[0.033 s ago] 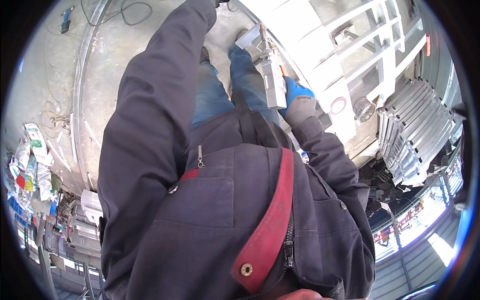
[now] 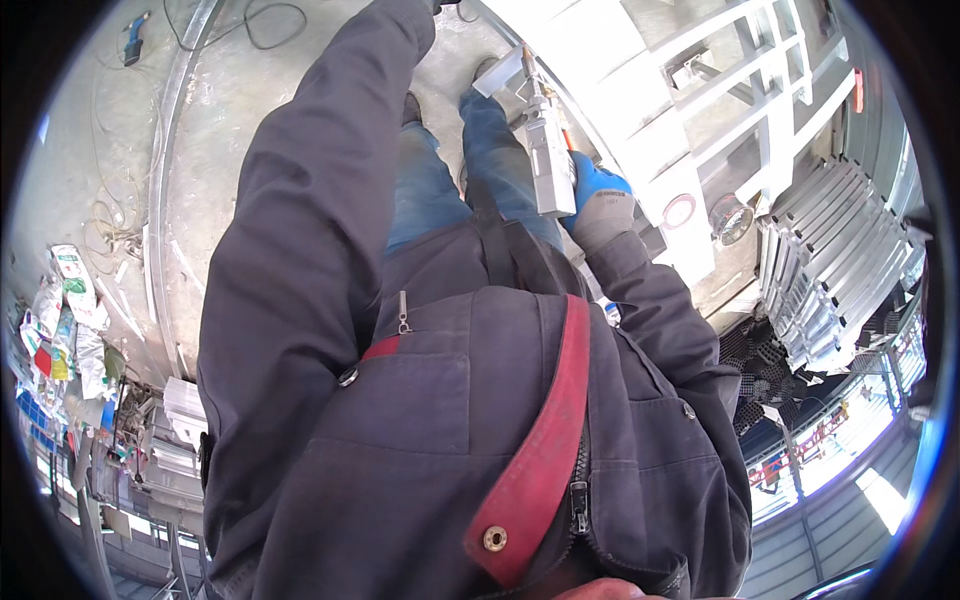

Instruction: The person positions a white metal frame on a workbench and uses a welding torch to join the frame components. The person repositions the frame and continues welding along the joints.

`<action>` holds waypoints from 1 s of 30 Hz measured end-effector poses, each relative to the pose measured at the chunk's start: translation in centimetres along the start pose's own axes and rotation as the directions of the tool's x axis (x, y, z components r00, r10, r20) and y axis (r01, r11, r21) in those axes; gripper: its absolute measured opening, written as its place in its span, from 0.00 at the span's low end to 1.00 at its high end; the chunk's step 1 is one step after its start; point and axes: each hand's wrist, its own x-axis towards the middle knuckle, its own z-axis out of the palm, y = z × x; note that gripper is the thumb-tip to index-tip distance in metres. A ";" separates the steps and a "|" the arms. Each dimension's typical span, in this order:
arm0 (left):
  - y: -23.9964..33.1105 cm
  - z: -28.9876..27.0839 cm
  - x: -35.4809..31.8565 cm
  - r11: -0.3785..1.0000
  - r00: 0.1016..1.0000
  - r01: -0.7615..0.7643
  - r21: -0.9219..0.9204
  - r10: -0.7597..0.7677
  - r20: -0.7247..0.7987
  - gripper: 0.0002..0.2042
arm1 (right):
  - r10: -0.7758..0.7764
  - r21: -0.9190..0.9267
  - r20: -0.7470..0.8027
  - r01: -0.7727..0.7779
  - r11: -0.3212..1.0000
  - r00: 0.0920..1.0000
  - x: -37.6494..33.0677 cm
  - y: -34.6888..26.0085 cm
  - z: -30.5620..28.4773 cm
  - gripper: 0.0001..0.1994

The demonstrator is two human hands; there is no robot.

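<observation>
While gripped — grey tool (image 2: 548, 165) within right-hand fingers (image 2: 590, 195)

A stack of ribbed metal sheets (image 2: 835, 265) lies at the right of the frame. Cables (image 2: 262, 22) curl on the concrete floor (image 2: 90, 130) at upper left. Colourful packets (image 2: 60, 320) crowd the left edge.

The right hand (image 2: 600, 205) has little room: the white metal frame (image 2: 700, 90) stands just beside it, stacked metal profiles (image 2: 840, 260) farther right. Bare concrete floor (image 2: 100, 120) lies open to the left, crossed by a cable (image 2: 270, 25) and long metal rail (image 2: 165, 150).
</observation>
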 end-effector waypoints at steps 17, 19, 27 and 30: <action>1.4 -0.7 -1.9 1.000 1.000 -0.007 0.025 0.007 -0.005 0.27 | 0.050 -0.054 0.095 -0.045 0.998 0.994 0.6 0.4 -0.8 0.26; 1.3 -0.7 -1.5 0.999 1.000 0.015 0.033 -0.016 0.024 0.27 | 0.040 -0.067 0.095 -0.034 0.997 0.995 0.6 0.3 -0.8 0.25; 1.0 -0.9 -0.4 0.999 0.999 0.019 0.041 -0.021 0.049 0.27 | 0.053 -0.074 0.115 -0.044 0.996 0.992 0.7 0.2 -1.1 0.24; 1.1 -0.9 -0.8 0.999 0.999 0.009 0.042 -0.011 0.053 0.27 | 0.077 -0.093 0.136 -0.064 0.994 0.988 0.5 0.2 -1.1 0.24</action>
